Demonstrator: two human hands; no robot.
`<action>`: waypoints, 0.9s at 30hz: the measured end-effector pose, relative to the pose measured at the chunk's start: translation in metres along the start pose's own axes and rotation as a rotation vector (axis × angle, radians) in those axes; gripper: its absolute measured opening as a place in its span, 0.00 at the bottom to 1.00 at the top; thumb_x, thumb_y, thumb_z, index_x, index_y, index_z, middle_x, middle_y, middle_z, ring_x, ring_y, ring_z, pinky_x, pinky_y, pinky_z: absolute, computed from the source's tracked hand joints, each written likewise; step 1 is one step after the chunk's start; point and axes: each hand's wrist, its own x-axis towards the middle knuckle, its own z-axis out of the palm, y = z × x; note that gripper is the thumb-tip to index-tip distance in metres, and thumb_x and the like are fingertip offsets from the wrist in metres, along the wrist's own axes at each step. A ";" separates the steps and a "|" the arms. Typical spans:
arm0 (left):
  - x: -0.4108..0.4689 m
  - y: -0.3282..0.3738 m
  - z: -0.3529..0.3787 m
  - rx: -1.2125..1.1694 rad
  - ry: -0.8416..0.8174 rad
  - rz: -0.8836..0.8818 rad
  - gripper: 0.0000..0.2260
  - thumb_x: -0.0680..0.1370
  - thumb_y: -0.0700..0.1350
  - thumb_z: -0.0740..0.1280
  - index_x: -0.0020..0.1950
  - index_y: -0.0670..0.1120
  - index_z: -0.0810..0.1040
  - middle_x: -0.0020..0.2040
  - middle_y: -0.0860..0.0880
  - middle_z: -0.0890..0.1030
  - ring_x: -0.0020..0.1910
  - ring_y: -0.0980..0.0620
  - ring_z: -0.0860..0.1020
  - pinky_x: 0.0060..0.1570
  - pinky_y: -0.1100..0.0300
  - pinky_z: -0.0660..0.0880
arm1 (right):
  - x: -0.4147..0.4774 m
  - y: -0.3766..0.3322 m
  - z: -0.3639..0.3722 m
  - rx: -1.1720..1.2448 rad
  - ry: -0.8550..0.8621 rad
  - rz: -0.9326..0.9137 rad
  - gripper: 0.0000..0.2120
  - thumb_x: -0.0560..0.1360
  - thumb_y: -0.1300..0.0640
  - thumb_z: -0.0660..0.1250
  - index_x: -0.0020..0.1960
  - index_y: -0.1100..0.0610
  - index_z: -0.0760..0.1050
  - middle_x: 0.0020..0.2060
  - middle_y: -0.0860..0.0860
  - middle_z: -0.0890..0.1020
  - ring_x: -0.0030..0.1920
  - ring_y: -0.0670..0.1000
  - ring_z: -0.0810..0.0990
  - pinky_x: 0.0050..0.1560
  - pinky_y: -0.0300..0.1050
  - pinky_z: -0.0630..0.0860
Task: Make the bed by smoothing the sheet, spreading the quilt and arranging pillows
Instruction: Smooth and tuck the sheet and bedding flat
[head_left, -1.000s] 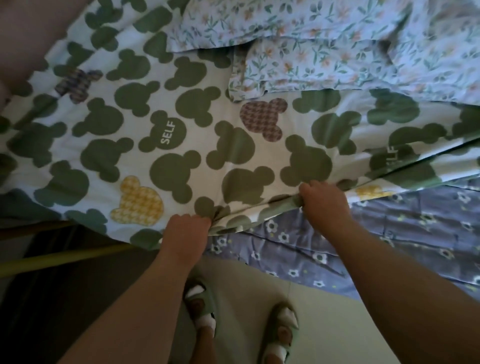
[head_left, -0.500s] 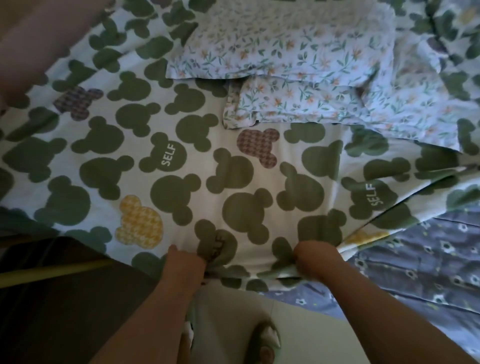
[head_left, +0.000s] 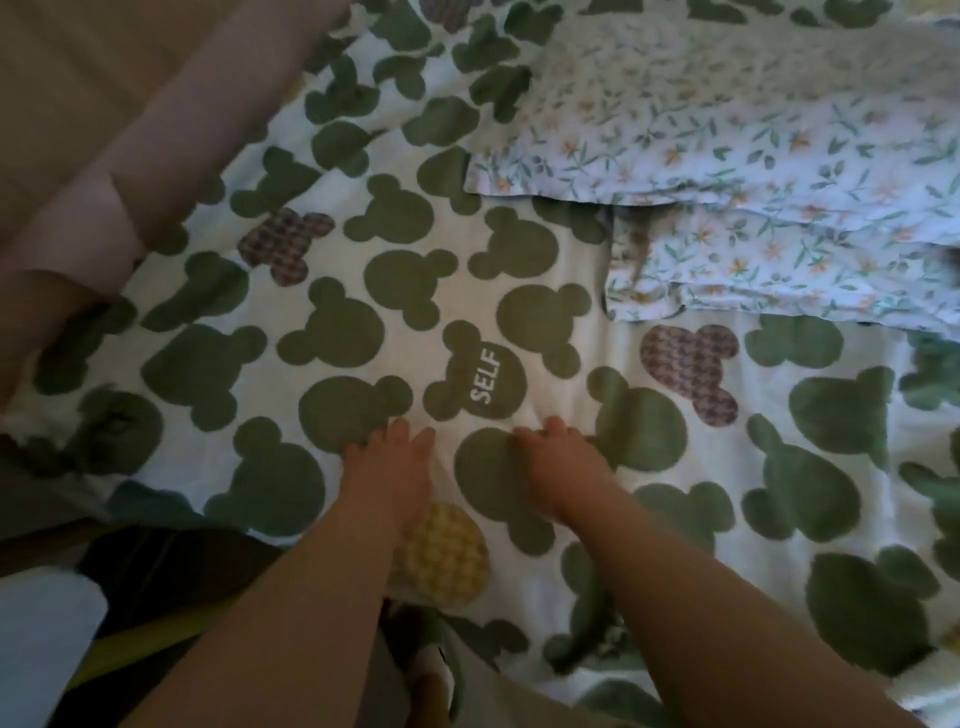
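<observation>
The quilt (head_left: 561, 332), white with green mouse-head shapes, lies spread over the bed and hangs over the near edge. My left hand (head_left: 392, 467) lies flat on it just below a green shape marked SELF, fingers pointing away from me. My right hand (head_left: 558, 465) rests on the quilt a little to the right, fingers stretched forward, holding nothing. Two floral pillows, an upper pillow (head_left: 727, 130) and a lower pillow (head_left: 769, 275), lie stacked on the quilt at the upper right.
A padded pinkish headboard or wall (head_left: 104, 130) runs along the left side of the bed. Below the bed edge I see dark floor, a yellow-green bar (head_left: 140, 639), a white object (head_left: 41, 649) and my slippered foot (head_left: 428, 670).
Both hands let go of the quilt's bunched near edge and moved forward onto its top. The quilt came toward me and now hides the blue flowered sheet.
</observation>
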 end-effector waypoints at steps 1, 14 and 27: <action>0.006 -0.016 -0.003 -0.032 -0.031 -0.007 0.24 0.80 0.49 0.57 0.75 0.52 0.56 0.70 0.46 0.63 0.67 0.43 0.66 0.63 0.44 0.65 | 0.010 -0.012 0.000 0.015 -0.033 0.021 0.21 0.79 0.56 0.57 0.71 0.51 0.63 0.64 0.57 0.67 0.60 0.59 0.72 0.60 0.54 0.72; 0.120 -0.231 -0.101 -0.365 0.254 -0.421 0.19 0.80 0.37 0.57 0.71 0.40 0.61 0.69 0.37 0.64 0.63 0.37 0.71 0.60 0.44 0.69 | 0.173 -0.163 -0.067 0.072 0.059 -0.051 0.22 0.76 0.63 0.61 0.69 0.52 0.67 0.63 0.55 0.69 0.53 0.57 0.78 0.54 0.51 0.78; 0.174 -0.309 -0.108 -0.578 0.436 -0.511 0.13 0.80 0.43 0.62 0.64 0.41 0.71 0.66 0.38 0.68 0.62 0.37 0.71 0.62 0.47 0.68 | 0.257 -0.218 -0.100 0.034 0.089 -0.221 0.22 0.76 0.60 0.61 0.69 0.52 0.68 0.61 0.54 0.69 0.53 0.58 0.77 0.53 0.50 0.77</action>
